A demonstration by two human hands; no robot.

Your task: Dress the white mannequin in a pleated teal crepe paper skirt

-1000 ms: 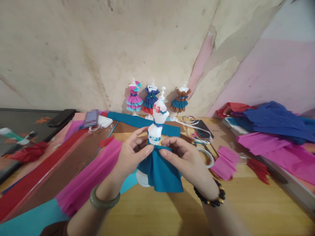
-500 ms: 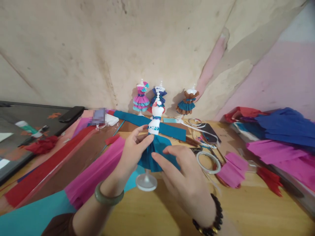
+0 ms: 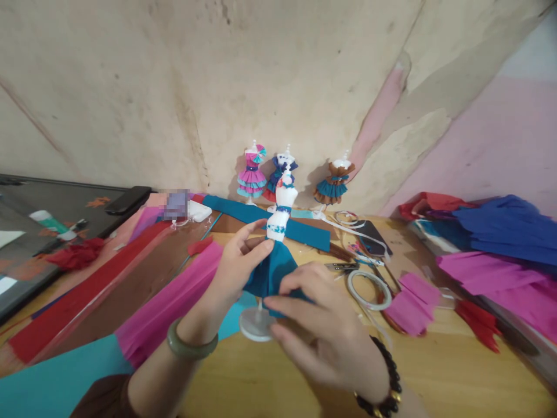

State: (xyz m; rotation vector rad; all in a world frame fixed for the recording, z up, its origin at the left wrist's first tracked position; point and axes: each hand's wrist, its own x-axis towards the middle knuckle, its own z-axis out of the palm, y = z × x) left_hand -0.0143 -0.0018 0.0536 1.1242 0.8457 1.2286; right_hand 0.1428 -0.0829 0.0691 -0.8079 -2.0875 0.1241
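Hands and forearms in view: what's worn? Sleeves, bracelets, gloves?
Both bare, no gloves. Left hand: smooth, rounded grey-green bangle at the wrist, dark brown sleeve further up. Right hand: black bead bracelet with some gold beads; no sleeve visible.

Faced a stained cream wall point(image 3: 278, 75), specked dark and streaked brown. Showed at right a ragged pink strip point(image 3: 378, 122) beside greyish patches point(image 3: 439, 81), then a smoother pink stretch of wall point(image 3: 500, 139), whiter near the top corner. Had below a pale wooden table point(image 3: 243, 371), with a dark, orange-patterned surface point(image 3: 20, 200) at left. Was lit softly, rather evenly.
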